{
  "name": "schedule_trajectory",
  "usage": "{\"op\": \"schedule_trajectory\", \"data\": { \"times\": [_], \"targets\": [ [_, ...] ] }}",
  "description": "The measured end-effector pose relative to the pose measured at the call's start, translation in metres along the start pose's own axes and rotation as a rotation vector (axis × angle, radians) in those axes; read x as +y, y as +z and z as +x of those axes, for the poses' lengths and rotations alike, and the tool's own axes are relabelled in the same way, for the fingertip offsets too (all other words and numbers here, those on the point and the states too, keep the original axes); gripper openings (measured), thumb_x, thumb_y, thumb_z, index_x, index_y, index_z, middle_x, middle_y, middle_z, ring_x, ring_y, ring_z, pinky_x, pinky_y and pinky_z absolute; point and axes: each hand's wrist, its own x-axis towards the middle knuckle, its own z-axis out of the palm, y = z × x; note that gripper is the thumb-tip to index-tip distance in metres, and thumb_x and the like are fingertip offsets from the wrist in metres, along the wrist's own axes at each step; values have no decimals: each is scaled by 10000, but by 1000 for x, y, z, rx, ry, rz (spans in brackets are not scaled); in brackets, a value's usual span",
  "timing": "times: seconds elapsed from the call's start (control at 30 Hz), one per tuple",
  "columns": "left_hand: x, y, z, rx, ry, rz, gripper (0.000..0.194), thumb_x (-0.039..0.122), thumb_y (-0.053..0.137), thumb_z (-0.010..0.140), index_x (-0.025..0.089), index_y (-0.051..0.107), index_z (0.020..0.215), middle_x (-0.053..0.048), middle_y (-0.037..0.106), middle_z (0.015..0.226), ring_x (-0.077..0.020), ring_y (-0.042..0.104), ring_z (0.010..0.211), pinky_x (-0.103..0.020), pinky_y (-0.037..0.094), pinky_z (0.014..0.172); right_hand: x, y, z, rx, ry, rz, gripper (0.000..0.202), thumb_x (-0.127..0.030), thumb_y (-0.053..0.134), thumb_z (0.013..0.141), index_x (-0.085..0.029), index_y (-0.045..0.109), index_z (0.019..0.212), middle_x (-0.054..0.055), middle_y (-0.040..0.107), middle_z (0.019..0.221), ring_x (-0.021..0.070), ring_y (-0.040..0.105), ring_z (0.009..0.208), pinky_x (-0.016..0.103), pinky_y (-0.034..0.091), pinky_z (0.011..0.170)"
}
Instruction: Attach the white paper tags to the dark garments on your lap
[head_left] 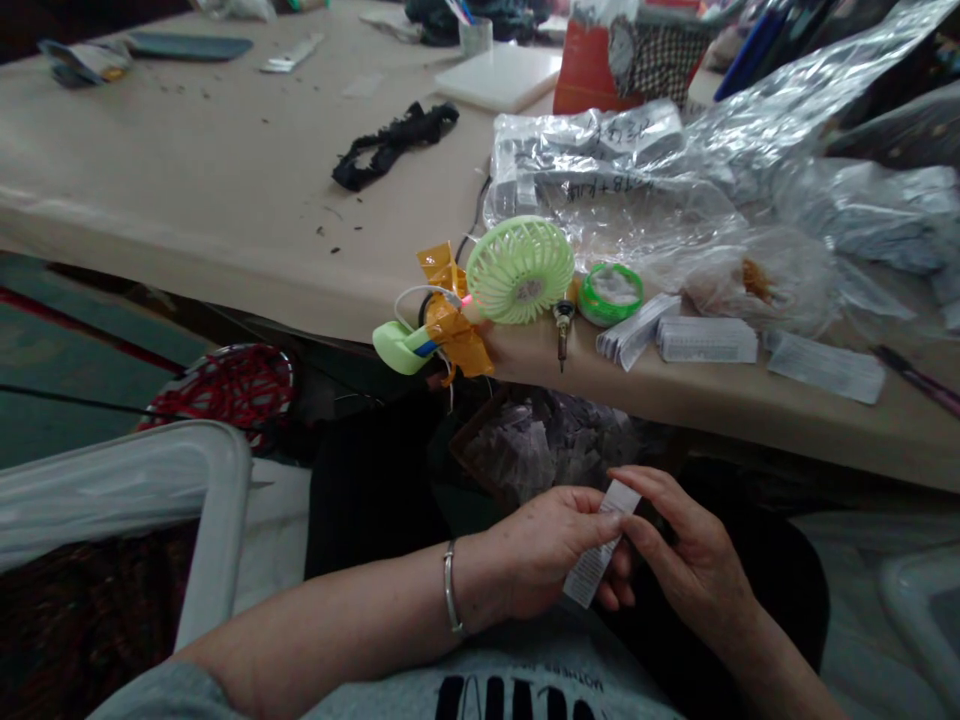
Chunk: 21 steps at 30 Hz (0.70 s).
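Over my lap, a small white printed label (pixel 589 572) is pinched between the thumb and fingers of my left hand (pixel 551 545). The label slants, its lower end hanging free below the thumb. My right hand (pixel 686 555) has its thumb and forefinger at the label's upper end, gripping it there. Whether it is one label or a few layers, I cannot tell. On the table edge above lie a stack of similar labels (pixel 706 340), a fanned bundle of labels (pixel 637 330) and a flatter group of labels (pixel 825 367).
A green fan (pixel 521 270) is taped to the table edge (pixel 300 310), with a metal-tipped tool (pixel 562 335) and a green-rimmed round container (pixel 611 293) beside it. Clear plastic bags (pixel 600 190) cover the right. Paper scraps (pixel 547 440) fill a box below. A white bin (pixel 217 470) stands left.
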Motion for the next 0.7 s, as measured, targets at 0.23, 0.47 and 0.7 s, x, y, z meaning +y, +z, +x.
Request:
{"op": "schedule_trajectory", "data": {
  "times": [0.23,0.47,0.7],
  "targets": [
    [-9,-2,-4,17,-29,-15,255,374,658,749,133,576,761,22,532,600,-91,551,480,-207,428,478,-1,7,-12,-5,31,43,303,-251,528,902,-238,597,1197,68,653,1126,177,635,1042,285,526,907],
    [-6,-2,-3,66,22,4,260,400,620,776,148,564,797,38,504,586,-87,529,480,-201,398,471,-7,8,-3,81,392,420,272,-332,621,842,-258,620,1104,17,716,948,149,693,826,220,565,723],
    [3,0,-3,208,211,152,285,426,550,792,158,530,697,35,493,554,-78,484,474,-208,376,490,-3,19,23,7,649,795,246,-417,681,788,-189,609,845,-10,639,632,112,583,475,213,482,460]
  ]
}}
